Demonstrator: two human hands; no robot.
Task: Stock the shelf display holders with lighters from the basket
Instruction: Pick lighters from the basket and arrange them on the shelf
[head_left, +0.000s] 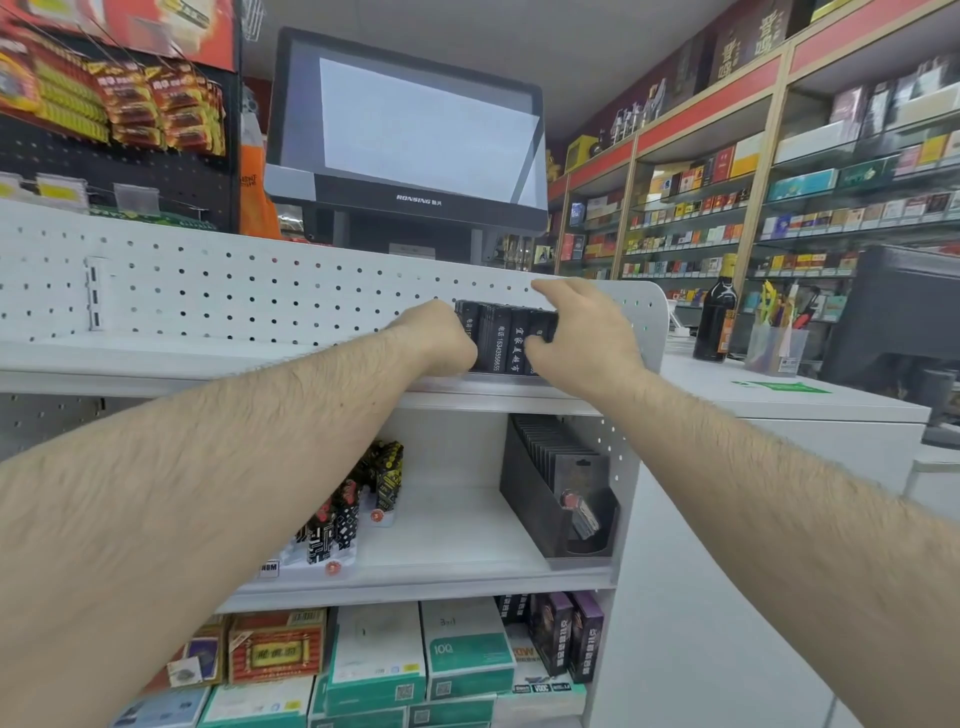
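A row of black lighters (500, 338) with white lettering stands upright on the top white shelf (208, 364), against the pegboard back. My left hand (439, 338) grips the left end of the row. My right hand (582, 335) grips the right end, thumb curled over the front and index finger stretched along the top. The lighters are squeezed together between both hands. A holder under them is hidden by my hands. No basket is in view.
On the shelf below stand patterned lighters in white holders (343, 514) and a black display tray (561, 493) of carded items. Boxed goods (467, 654) fill the bottom shelf. A monitor (410, 135) rises behind; a dark bottle (717, 312) and pen cup (776, 348) stand on the counter.
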